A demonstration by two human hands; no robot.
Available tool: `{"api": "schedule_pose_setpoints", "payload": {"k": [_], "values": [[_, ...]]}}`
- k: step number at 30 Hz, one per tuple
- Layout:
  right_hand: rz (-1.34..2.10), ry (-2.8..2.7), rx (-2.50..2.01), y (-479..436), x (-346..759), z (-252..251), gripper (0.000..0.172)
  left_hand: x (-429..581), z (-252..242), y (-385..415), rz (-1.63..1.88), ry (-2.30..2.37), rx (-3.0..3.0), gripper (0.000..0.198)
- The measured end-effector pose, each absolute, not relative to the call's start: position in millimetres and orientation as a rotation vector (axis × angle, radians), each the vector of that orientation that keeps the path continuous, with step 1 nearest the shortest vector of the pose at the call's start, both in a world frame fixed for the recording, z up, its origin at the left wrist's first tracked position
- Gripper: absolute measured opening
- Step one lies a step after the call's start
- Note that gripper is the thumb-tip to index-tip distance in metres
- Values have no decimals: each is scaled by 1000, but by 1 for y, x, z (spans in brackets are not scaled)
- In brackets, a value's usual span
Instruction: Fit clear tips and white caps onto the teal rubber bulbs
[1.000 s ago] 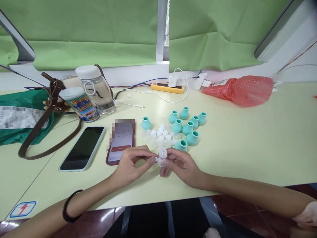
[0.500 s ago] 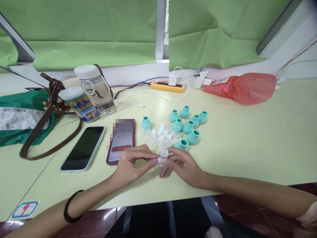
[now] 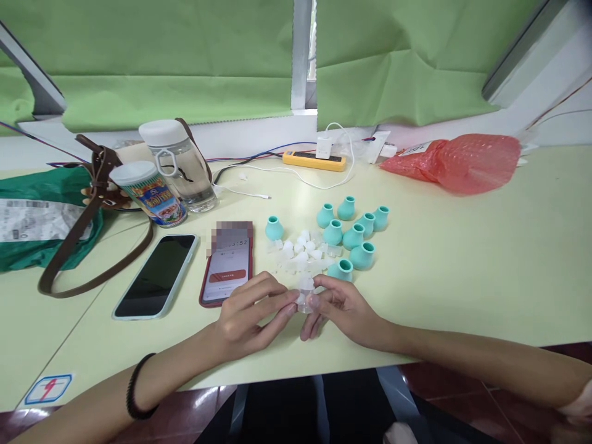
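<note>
Between my fingertips, low in the head view, is a small clear plastic fitting (image 3: 306, 284) with a wider round base. My right hand (image 3: 350, 314) pinches it from the right with thumb and forefinger. From the left, my left hand (image 3: 252, 313) presses a small white plastic piece (image 3: 300, 298) against the fitting's side; the fingertips partly cover it. Just beyond lies a pile of small white and clear plastic pieces (image 3: 300, 250). Several teal rubber bulbs (image 3: 362, 256) stand around it, mostly to the right; a single teal bulb (image 3: 274, 229) stands to its left.
Left of my hands lie a red-cased phone (image 3: 226, 277) showing a timer and a dark-screened phone (image 3: 156, 277). Behind them are a snack tub (image 3: 150, 196), a water bottle (image 3: 194, 185), a brown strap (image 3: 99, 246) and a green bag (image 3: 69, 185). A yellow power strip (image 3: 314, 161) and red bag (image 3: 478, 163) are at the back.
My left fingers have rolled forward, more over the white piece and closer together. The fitting stands more upright, its top tipped away from me. The phone's timer has advanced a second.
</note>
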State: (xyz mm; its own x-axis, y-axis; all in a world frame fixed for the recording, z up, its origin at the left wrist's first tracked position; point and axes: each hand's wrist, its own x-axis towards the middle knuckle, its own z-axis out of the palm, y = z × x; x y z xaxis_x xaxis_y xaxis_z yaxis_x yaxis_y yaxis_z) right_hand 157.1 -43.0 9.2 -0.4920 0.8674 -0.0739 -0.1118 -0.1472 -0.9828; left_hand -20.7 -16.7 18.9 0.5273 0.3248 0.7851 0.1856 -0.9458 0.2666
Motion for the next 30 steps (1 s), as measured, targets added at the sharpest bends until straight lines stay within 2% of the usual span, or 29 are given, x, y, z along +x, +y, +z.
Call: {"api": "schedule_pose_setpoints", "payload": {"k": [4, 9, 16, 30], "values": [[1792, -1353, -850, -41, 157, 11, 26, -24, 13, -16, 1339, 411, 2849, 37], [1831, -1325, -805, -38, 157, 14, 28, -26, 5, -17, 1266, 445, 2870, 48], [1805, -1334, -814, -37, 157, 15, 29, -26, 8, -18, 1249, 457, 2782, 47], [1760, -1340, -846, -38, 157, 11, 26, -27, 10, -18, 1184, 430, 3380, 39]]}}
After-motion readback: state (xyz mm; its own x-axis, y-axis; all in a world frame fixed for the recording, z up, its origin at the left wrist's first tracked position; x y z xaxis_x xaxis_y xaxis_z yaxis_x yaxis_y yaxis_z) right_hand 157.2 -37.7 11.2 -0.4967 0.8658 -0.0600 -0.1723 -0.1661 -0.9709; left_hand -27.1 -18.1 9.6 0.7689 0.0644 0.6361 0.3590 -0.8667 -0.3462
